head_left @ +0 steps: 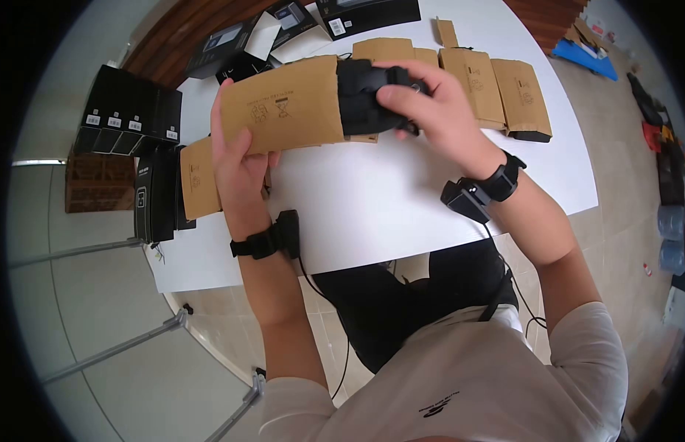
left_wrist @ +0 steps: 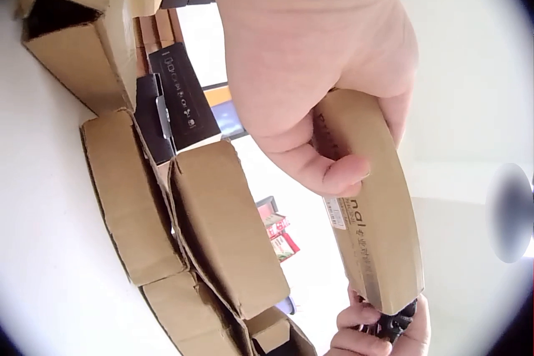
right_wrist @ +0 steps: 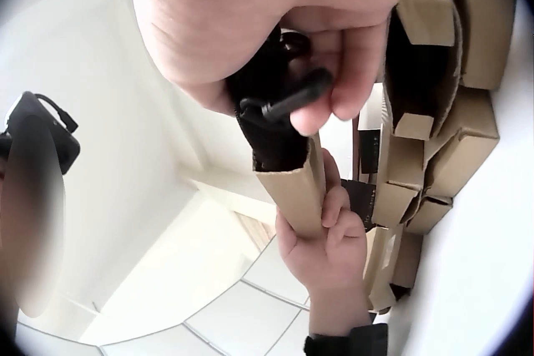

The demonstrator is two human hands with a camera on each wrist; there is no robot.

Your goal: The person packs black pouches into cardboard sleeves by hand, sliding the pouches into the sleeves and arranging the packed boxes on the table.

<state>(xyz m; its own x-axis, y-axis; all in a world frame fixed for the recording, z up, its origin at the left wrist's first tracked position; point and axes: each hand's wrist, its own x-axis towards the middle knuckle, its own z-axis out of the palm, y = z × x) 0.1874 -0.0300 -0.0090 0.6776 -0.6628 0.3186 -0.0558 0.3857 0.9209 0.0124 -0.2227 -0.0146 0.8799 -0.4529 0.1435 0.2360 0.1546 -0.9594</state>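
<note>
My left hand (head_left: 239, 166) grips a long brown cardboard box (head_left: 283, 103) by its left end, thumb on the printed face and fingers round the far side. The box is held over the white table, with dark printed lettering along one side in the left wrist view. A black item (head_left: 361, 99) with bulky, strap-like parts sticks out of the box's right end. My right hand (head_left: 442, 110) holds this item, thumb on top and fingers round behind. In the right wrist view a short black rod (right_wrist: 300, 95) hangs by the fingers; the item's inner part is hidden in the box.
Several more brown boxes (head_left: 471, 85) lie along the back of the white table (head_left: 364, 199), and another brown box (head_left: 198, 180) lies at left. Black boxes (head_left: 128, 110) stand at the left edge, and more black boxes (head_left: 232, 44) lie at the back. Cables (head_left: 313, 283) run from both wrist cameras.
</note>
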